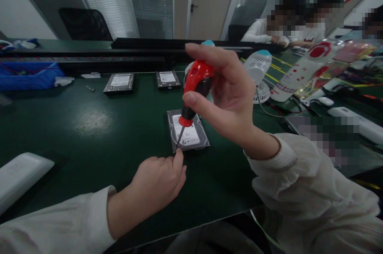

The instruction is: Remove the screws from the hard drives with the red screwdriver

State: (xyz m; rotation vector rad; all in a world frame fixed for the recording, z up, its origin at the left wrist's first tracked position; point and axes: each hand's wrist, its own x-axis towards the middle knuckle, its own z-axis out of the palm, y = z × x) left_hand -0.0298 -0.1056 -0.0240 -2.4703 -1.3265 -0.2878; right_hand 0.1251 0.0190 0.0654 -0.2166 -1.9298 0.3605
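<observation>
A hard drive [191, 132] lies label side up on the green table in front of me. My right hand [230, 94] grips a red and black screwdriver [196, 86] by its handle, thumb and forefinger on either side. The tool is tilted, its shaft pointing down to the drive's near left corner. At that same corner is the extended index finger of my left hand [158, 180], close beside the tip. The other left fingers are curled in; whether they pinch anything small is hidden. No screw can be made out at the tip.
Behind stand two more hard drives [120, 82] [168, 79], with a small screw-like piece [90, 89] to their left. A blue bin [28, 75] is at far left, a white device [22, 178] nearer. Rightward are a small fan [259, 72], a bottle [299, 74] and cables. People sit at back right.
</observation>
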